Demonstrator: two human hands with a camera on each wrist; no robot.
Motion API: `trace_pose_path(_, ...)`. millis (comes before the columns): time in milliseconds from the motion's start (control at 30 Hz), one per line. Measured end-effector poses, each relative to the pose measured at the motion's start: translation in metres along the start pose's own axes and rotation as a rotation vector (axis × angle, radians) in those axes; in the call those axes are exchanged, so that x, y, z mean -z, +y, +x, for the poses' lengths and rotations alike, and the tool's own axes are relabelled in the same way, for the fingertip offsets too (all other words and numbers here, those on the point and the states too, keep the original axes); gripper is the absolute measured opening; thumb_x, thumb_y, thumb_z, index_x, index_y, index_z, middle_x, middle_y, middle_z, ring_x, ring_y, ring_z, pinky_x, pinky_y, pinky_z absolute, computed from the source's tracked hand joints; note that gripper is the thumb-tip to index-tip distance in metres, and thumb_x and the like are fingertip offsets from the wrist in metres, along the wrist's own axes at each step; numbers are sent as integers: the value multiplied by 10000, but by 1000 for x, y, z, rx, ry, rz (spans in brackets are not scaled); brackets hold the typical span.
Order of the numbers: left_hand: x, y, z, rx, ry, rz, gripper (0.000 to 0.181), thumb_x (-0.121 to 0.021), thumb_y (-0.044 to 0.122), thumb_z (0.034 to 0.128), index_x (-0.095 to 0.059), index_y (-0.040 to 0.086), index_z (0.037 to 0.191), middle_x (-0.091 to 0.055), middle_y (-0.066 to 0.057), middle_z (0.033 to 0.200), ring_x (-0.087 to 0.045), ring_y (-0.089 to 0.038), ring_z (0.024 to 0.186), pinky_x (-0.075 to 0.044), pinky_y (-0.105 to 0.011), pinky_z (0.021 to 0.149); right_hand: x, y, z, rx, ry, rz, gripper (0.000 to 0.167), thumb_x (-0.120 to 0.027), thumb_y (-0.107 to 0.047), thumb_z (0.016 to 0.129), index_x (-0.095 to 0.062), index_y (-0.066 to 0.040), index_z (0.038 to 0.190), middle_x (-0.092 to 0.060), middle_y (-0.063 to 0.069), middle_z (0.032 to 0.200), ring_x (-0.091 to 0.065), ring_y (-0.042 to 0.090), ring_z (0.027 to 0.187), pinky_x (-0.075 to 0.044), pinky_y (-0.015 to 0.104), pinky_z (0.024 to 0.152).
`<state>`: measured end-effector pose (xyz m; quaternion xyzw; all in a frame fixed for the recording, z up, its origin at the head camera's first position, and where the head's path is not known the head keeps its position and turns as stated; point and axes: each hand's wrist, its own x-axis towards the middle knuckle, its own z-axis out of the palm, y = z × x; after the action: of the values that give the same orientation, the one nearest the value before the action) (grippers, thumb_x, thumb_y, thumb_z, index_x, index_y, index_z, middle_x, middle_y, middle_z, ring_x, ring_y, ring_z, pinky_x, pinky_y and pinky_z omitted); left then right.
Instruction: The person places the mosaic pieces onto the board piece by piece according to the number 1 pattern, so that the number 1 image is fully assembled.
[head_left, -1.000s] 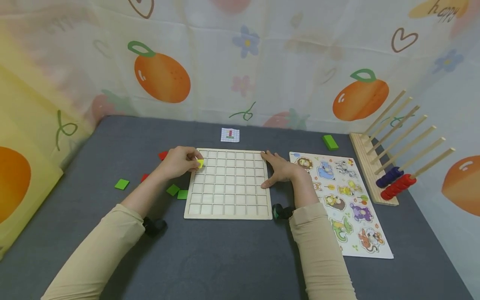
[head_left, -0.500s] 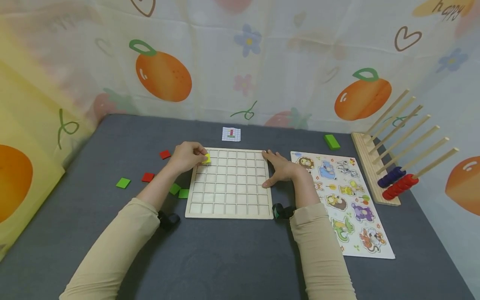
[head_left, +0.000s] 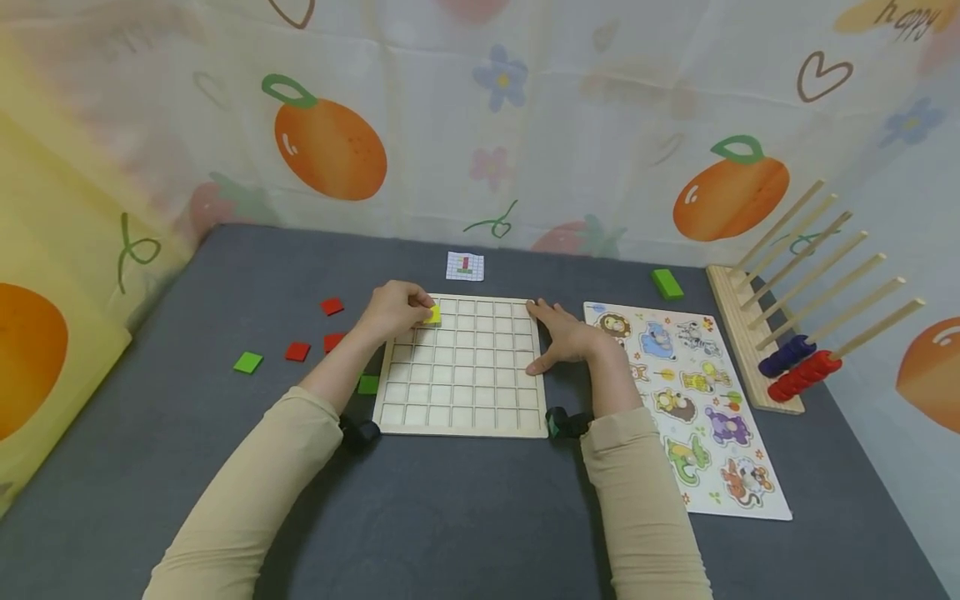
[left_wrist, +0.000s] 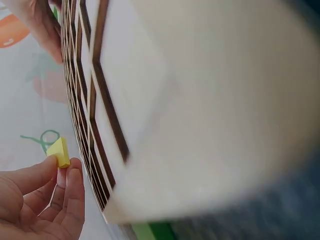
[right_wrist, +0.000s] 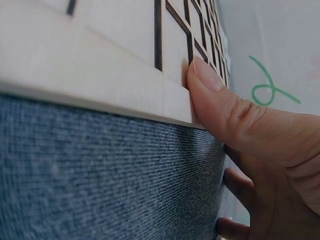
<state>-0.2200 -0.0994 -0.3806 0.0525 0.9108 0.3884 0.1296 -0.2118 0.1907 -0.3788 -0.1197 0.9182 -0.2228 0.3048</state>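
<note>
Nothing seems placed yet. Around the board (head_left: 461, 375), your left hand (head_left: 393, 311) pinches the yellow tile (head_left: 435, 315) at eleven o'clock; your right hand (head_left: 566, 335), spread, touches two o'clock; red tiles (head_left: 297, 352) wait at nine.

Grid bd (head_left: 462, 367) mid-tbl (head_left: 450, 517), card (head_left: 465, 267) behind, loose tiles (head_left: 297, 352) L, puzzle bd (head_left: 705, 433) R, peg rack (head_left: 741, 327) far R.

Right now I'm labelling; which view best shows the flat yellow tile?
Left wrist view: the flat yellow tile appears largest, face and edge visible. The head view shows it small, partly hidden; the right wrist view, not at all.
</note>
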Motion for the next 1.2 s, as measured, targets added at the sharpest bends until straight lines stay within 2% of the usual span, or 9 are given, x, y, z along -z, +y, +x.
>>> trace_pose_path(133,-6,3,4,-17,-2,-3,181,-632,122,944,-706,28,1081,-694,-143,1025,-656,-223,830,-493,-254,708,0,1,0,8,-2,0,1117,-809,-304,818,-21,-206,1605,90,101,1683,102,345,1558,-80,663,1209)
trace_pose_path(400,-15,6,9,-36,26,62,126,-661,97,916,-714,39,1013,-703,-134,997,-614,-245,900,-478,-323,779,1,2,1,17,5,1,1111,-806,-278,823,-22,-190,1604,88,117,1681,100,357,1556,-79,664,1208)
trace_pose_path(667,-20,3,8,-30,46,73,147,-655,125,931,-712,42,1038,-703,-137,1006,-618,-273,951,-486,-368,830,-1,2,0,20,0,9,1113,-807,-279,822,-20,-190,1604,94,117,1680,106,355,1555,-78,660,1210)
trace_pose_path(933,-27,5,7,-49,77,73,130,-644,109,941,-689,35,1039,-720,-150,1018,-650,-275,912,-498,-361,790,-1,0,-2,9,14,15,1112,-814,-274,814,-35,-198,1605,75,102,1685,96,344,1559,-82,651,1214)
trace_pose_path(967,-28,5,6,-56,83,74,127,-646,109,940,-688,33,1033,-721,-151,1008,-649,-277,908,-504,-390,857,-1,-1,-2,6,14,16,1113,-815,-276,813,-36,-202,1605,74,97,1685,95,341,1560,-84,651,1215)
trace_pose_path(1167,-33,5,5,-91,113,108,116,-647,118,943,-686,21,991,-713,-157,960,-630,-293,904,-481,-443,903,-1,-2,-2,7,12,17,1113,-814,-279,814,-35,-201,1605,72,99,1685,95,344,1559,-86,647,1216)
trace_pose_path(1200,-33,5,4,-90,114,112,114,-646,119,944,-686,21,985,-712,-157,960,-631,-294,905,-484,-425,844,-1,-2,-2,7,12,17,1113,-813,-279,814,-34,-200,1605,72,101,1685,95,345,1559,-87,646,1216)
